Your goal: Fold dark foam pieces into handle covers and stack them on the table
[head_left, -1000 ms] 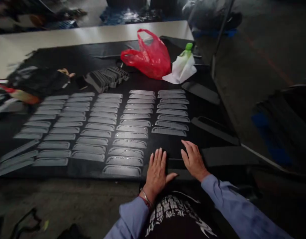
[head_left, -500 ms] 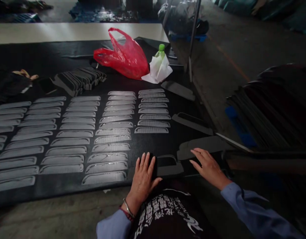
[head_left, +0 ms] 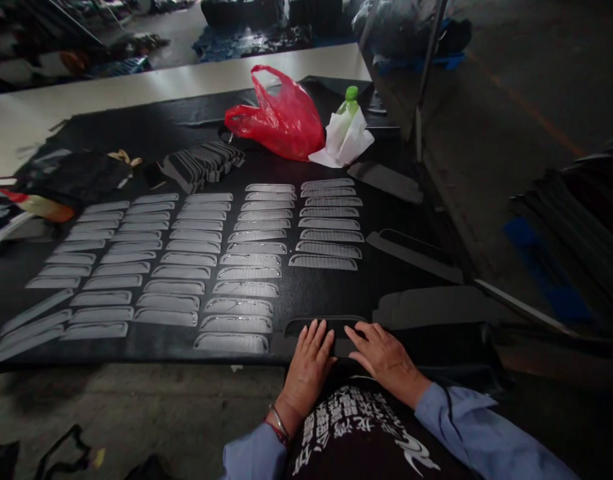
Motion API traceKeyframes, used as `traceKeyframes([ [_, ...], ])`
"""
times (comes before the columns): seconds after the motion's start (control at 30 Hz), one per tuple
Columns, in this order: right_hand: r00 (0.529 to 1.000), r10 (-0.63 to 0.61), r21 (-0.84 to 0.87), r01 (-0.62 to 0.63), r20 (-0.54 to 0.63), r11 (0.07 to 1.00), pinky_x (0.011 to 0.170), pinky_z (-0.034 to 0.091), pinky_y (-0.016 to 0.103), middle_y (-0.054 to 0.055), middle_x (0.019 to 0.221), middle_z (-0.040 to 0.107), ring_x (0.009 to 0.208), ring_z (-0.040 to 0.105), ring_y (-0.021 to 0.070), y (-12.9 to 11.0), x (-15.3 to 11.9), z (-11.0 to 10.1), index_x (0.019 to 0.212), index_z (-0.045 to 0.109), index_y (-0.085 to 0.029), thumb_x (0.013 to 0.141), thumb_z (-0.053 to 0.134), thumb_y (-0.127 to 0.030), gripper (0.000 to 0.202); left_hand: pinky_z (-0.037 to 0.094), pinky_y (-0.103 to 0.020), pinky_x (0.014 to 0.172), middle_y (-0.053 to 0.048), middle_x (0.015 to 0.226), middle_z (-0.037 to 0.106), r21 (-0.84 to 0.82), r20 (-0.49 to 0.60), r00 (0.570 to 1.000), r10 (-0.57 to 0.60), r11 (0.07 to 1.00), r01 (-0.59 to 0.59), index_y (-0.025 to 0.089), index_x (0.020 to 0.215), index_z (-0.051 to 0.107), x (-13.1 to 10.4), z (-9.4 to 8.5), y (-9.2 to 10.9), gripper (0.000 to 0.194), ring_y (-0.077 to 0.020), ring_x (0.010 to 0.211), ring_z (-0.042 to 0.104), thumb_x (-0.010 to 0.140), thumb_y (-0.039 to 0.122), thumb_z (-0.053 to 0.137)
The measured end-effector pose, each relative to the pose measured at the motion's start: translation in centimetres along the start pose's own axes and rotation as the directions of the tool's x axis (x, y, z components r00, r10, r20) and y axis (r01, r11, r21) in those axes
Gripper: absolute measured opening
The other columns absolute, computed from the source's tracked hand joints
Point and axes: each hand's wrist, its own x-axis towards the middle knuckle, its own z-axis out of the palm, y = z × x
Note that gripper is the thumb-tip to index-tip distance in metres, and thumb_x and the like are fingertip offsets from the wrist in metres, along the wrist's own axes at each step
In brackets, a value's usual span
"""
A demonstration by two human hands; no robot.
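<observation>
My left hand (head_left: pixel 310 363) lies flat on the table's front edge, fingers outstretched over a dark grey flat piece (head_left: pixel 343 348) with a curved black edge. Close on its right, my right hand (head_left: pixel 381 353) rests with spread fingers on the same piece, thumb toward the left hand. Both hands partly cover the piece, and neither grips it. To the left, similar grey strips with raised curved rims (head_left: pixel 242 307) lie in several columns. Beside my right hand is a stack of larger dark grey pieces (head_left: pixel 436 305).
Farther back are a red plastic bag (head_left: pixel 291 120), a green-capped bottle (head_left: pixel 350 100) wrapped in white paper, and a bundle of dark strips (head_left: pixel 201 163). More grey pieces (head_left: pixel 386 181) lie along the right side. A metal post (head_left: pixel 426 80) rises at the table's far right corner.
My right hand has moved left from the stacked pieces to the piece by my left hand. The view has swung left, showing more of the table's left side.
</observation>
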Motion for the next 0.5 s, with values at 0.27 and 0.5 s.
traceKeyframes([
  [0.27, 1.000, -0.010, -0.066, 0.011, 0.014, 0.998, 0.080, 0.051, 0.038, 0.011, 0.110, 0.059, 0.093, 0.054, 0.0231, 0.1, -0.5, 0.8, 0.127, 0.050, -0.019, 0.084, 0.058, -0.024, 0.044, 0.037, -0.053, 0.103, -0.019, 0.137, 0.041, 0.041, -0.143, 0.981, -0.129, 0.990, 0.136, 0.017, 0.129, 0.043, -0.8, -1.1, -0.5, 0.049, -0.0307, 0.133, 0.030, 0.083, 0.022, 0.058],
  [0.5, 1.000, 0.013, -0.094, -0.011, 0.015, 0.995, 0.081, 0.051, 0.037, 0.010, 0.110, 0.059, 0.095, 0.054, 0.0225, -0.4, -0.5, 0.6, 0.128, 0.049, -0.022, 0.084, 0.058, -0.027, 0.045, 0.041, -0.050, 0.099, -0.017, 0.133, 0.044, 0.035, -0.200, 0.969, -0.143, 0.988, 0.153, 0.021, 0.123, 0.050, -1.3, -1.0, -1.5, 0.046, -0.0315, 0.127, 0.039, 0.080, 0.027, 0.063],
])
